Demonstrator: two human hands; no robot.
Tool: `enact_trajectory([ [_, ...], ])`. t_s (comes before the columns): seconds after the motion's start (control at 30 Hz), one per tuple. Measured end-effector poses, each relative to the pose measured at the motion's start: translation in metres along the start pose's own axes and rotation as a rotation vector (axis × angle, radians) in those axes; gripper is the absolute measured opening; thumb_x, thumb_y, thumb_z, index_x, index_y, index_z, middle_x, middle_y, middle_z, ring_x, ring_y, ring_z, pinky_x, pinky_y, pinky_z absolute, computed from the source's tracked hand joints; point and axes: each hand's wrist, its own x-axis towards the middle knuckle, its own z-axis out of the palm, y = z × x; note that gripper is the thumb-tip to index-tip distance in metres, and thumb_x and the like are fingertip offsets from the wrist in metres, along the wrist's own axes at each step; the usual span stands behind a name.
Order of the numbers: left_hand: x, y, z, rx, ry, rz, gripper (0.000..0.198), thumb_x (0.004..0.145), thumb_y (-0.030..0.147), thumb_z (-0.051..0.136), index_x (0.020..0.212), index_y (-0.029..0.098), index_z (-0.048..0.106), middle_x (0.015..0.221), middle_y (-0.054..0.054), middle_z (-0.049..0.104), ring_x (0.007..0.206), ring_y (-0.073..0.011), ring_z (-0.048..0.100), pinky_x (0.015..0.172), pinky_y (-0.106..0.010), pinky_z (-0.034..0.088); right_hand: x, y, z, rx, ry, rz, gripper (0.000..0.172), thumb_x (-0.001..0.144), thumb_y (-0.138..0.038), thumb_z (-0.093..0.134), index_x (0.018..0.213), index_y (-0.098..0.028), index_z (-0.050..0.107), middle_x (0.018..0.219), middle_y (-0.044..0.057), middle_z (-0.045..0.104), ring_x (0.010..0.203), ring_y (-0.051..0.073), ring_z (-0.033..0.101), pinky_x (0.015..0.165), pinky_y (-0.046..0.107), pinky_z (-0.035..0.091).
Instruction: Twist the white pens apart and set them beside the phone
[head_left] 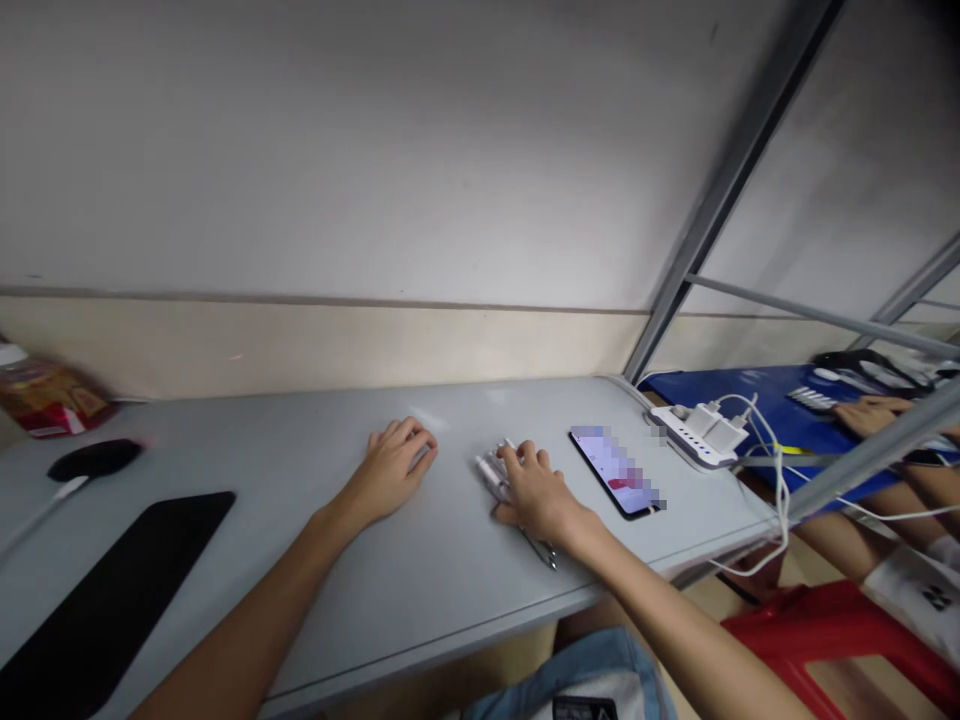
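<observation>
My left hand [394,466] rests on the grey tabletop [442,570], its fingers loosely bent and apart, holding nothing. To its right, my right hand [541,494] lies over a small bunch of white and silver pens [491,472], thumb on the near side and fingers across the top. The pens' ends stick out to the left of the hand, and a metallic tip shows below the palm. Most of the bunch is hidden under the hand. Just right of that hand lies a phone [613,472] with its screen lit.
A white power strip [694,437] with plugged-in chargers and looping cables sits at the right end. On the left are a black mat [120,600], a black mouse [94,459] and a red-labelled jar [52,395]. Beyond the metal frame [731,190], another person's hand [870,414] is over a blue table.
</observation>
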Motion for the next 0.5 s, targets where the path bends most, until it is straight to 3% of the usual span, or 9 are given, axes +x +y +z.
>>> enact_trajectory([
  [0.17,-0.001,0.001,0.000,-0.010,0.016,0.010,0.026,0.095,0.036,0.038,0.093,0.023,0.060,0.099,-0.004,0.058,0.099,-0.0220,0.052,0.087,-0.039,0.035,0.005,-0.007,-0.001,-0.008,-0.051,-0.109,0.072,0.067,-0.007,0.056,0.135,-0.017,0.034,0.123,0.020,0.048,0.107,0.031,0.054,0.075,0.035,0.044],
  [0.3,-0.001,-0.002,0.001,-0.011,0.020,0.012,0.027,0.095,0.036,0.037,0.093,0.023,0.060,0.100,-0.004,0.059,0.101,-0.0220,0.053,0.087,-0.039,0.035,0.013,-0.012,0.006,-0.069,-0.039,-0.105,0.076,0.065,-0.006,0.056,0.137,-0.016,0.032,0.106,0.018,0.062,0.091,0.030,0.063,0.066,0.032,0.043],
  [0.37,-0.002,-0.002,0.001,-0.022,0.022,0.010,0.025,0.095,0.035,0.038,0.094,0.023,0.060,0.101,-0.004,0.059,0.101,-0.0222,0.054,0.087,-0.039,0.035,0.019,-0.012,0.009,-0.068,0.004,-0.123,0.063,0.065,-0.011,0.057,0.127,-0.015,0.044,0.096,0.016,0.065,0.083,0.029,0.064,0.061,0.030,0.041],
  [0.43,-0.001,-0.001,-0.001,-0.034,0.024,0.001,0.024,0.095,0.035,0.038,0.094,0.024,0.060,0.101,-0.004,0.060,0.102,-0.0220,0.054,0.087,-0.038,0.035,0.028,-0.009,0.009,-0.036,0.021,-0.139,0.038,0.066,-0.015,0.057,0.104,-0.015,0.057,0.092,0.015,0.066,0.077,0.027,0.064,0.058,0.029,0.038],
  [0.5,-0.001,0.000,-0.003,-0.046,0.032,-0.012,0.024,0.095,0.034,0.039,0.094,0.023,0.060,0.101,-0.003,0.060,0.101,-0.0215,0.055,0.088,-0.038,0.035,0.039,-0.005,0.005,0.105,0.025,-0.164,0.018,0.066,-0.017,0.057,0.084,-0.016,0.059,0.080,0.010,0.066,0.071,0.023,0.063,0.056,0.027,0.037],
])
